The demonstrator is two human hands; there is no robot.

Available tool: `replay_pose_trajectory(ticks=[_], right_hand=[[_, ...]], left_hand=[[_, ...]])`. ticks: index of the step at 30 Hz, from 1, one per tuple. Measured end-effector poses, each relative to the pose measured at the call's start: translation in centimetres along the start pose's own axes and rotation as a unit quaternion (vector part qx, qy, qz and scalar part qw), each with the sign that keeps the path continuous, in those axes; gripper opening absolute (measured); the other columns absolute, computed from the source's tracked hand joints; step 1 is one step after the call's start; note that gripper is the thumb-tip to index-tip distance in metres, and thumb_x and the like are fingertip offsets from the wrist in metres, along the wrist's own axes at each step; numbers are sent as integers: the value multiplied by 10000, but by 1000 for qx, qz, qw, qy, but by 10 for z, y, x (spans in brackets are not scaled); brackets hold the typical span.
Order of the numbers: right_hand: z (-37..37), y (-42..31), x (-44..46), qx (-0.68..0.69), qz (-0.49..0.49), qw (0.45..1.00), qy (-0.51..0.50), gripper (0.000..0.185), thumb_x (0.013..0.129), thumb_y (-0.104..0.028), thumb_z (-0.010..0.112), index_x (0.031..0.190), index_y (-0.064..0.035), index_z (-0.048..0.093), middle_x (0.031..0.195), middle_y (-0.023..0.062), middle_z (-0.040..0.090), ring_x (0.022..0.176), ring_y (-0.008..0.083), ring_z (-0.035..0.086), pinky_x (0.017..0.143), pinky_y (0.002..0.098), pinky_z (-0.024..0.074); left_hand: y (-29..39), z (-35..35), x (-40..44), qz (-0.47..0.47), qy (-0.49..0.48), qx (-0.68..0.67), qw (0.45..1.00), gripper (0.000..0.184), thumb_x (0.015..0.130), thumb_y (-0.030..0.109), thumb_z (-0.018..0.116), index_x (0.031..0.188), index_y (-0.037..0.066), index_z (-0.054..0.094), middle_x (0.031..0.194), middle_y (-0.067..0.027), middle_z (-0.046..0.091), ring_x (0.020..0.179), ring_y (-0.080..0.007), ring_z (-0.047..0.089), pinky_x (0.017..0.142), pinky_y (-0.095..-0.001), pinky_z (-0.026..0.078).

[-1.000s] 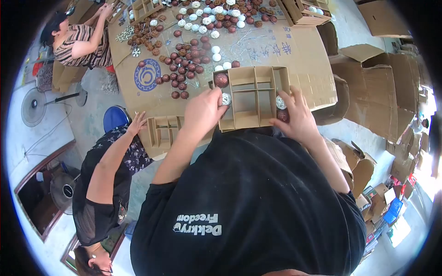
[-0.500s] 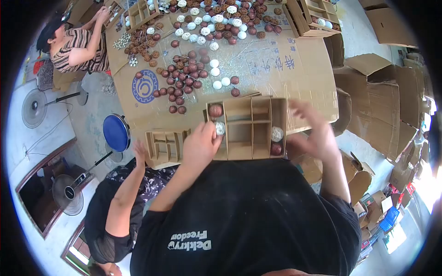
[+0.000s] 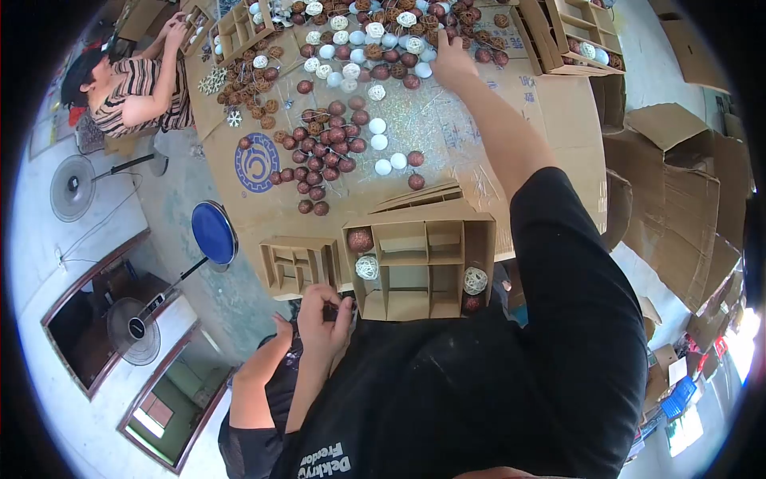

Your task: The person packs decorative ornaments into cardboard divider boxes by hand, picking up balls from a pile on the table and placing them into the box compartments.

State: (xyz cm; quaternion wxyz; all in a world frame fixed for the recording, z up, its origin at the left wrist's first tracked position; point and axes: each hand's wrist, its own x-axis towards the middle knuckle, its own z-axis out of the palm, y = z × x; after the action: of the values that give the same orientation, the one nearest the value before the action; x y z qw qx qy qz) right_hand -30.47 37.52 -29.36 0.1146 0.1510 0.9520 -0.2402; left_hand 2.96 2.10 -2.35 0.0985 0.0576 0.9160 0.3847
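A divided cardboard box (image 3: 407, 267) lies at the table's near edge. Its left column holds a red-brown ball (image 3: 360, 239) above a white woven ball (image 3: 366, 267). Its right column holds another white woven ball (image 3: 475, 279) above a red-brown one (image 3: 473, 302). My left hand (image 3: 323, 319) is just left of the box's lower left corner, fingers bent and thumb apart, with nothing visible in it. Across the table, my right hand (image 3: 453, 62) reaches into the pile of balls (image 3: 390, 56); its fingertips are among the balls and what they touch is unclear.
A smaller divided box (image 3: 299, 267) stands left of the first. Red-brown balls (image 3: 331, 148) and white balls (image 3: 378, 126) lie mid-table. More divided boxes stand at the far corners. One person sits far left; another's arm (image 3: 254, 391) is beside my left arm. Large cartons (image 3: 662, 191) stand right.
My right hand has left the box and stretched forward to the pile. My left hand has let go of the box's left side. The box sits lower in view, and the neighbour's arm has moved nearer.
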Motion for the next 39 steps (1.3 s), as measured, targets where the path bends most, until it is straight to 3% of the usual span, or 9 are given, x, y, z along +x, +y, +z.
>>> replay_pose_trajectory(ticks=[5, 11, 13, 19, 23, 28, 30, 36, 39], right_hand=[[15, 31, -61, -5, -94, 995, 28, 707, 925, -281, 705, 1525, -119, 368, 1397, 251, 489, 1207, 451, 610, 960, 524, 550], [8, 66, -159, 216, -51, 974, 48, 602, 877, -296, 784, 1384, -64, 556, 1252, 213, 621, 1125, 345, 672, 897, 436, 560], [0, 78, -187, 374, 47, 925, 56, 623, 847, -322, 836, 1337, -23, 591, 1140, 160, 688, 999, 251, 711, 851, 372, 567], [-15, 112, -247, 491, 205, 847, 6, 484, 898, -239, 816, 1255, 32, 634, 971, 87, 748, 891, 144, 704, 754, 297, 556], [-18, 118, -268, 458, 224, 859, -42, 424, 929, -185, 782, 1260, 32, 631, 991, 64, 753, 850, 107, 682, 695, 235, 521], [-15, 115, -265, 551, 205, 807, -64, 397, 934, -104, 756, 1282, 34, 623, 1006, 66, 753, 860, 106, 683, 702, 217, 516], [-16, 103, -258, 563, 216, 794, -71, 398, 932, -76, 749, 1290, 38, 618, 1022, 72, 751, 875, 112, 688, 716, 218, 524], [3, 88, -223, 621, 175, 761, -73, 446, 915, -46, 749, 1318, 59, 590, 1114, 99, 738, 943, 136, 704, 782, 234, 554], [4, 80, -213, 529, 160, 827, -100, 480, 910, -21, 743, 1340, 68, 550, 1085, 103, 739, 882, 139, 689, 739, 246, 542]], left_hand=[[-13, 6, 5, -45, 7, -12, 999, 198, 875, 55, 744, 887, 38, 548, 869, -117, 575, 761, -275, 568, 711, -366, 474], [-46, 25, 68, -29, -23, 22, 999, 241, 912, 115, 729, 1068, 16, 574, 960, -147, 598, 807, -285, 610, 742, -387, 509], [-73, 39, 110, -37, -48, 35, 998, 338, 906, 161, 736, 1173, 29, 575, 1032, -173, 615, 892, -332, 633, 799, -427, 526], [-161, 95, 211, -27, -3, 170, 985, 503, 812, 262, 804, 1234, 77, 603, 1171, -231, 578, 1103, -412, 584, 962, -495, 494], [-153, 122, 234, 67, 34, 206, 976, 469, 833, 271, 791, 1232, 113, 604, 1126, -210, 569, 1095, -425, 569, 978, -490, 474], [-150, 129, 254, 54, -18, 179, 982, 289, 876, 312, 751, 1049, 98, 665, 975, -145, 635, 950, -368, 646, 817, -462, 529], [-147, 126, 256, 6, -171, 157, 973, 270, 902, 334, 729, 1020, 97, 677, 943, -114, 659, 924, -327, 680, 760, -449, 539], [-145, 149, 234, 127, -191, 156, 961, 437, 872, 411, 765, 1173, 118, 644, 1120, -112, 640, 1030, -336, 679, 863, -446, 552], [-146, 161, 220, 116, -186, 163, 962, 496, 831, 415, 800, 1202, 128, 639, 1139, -128, 632, 1060, -368, 663, 886, -467, 549]])
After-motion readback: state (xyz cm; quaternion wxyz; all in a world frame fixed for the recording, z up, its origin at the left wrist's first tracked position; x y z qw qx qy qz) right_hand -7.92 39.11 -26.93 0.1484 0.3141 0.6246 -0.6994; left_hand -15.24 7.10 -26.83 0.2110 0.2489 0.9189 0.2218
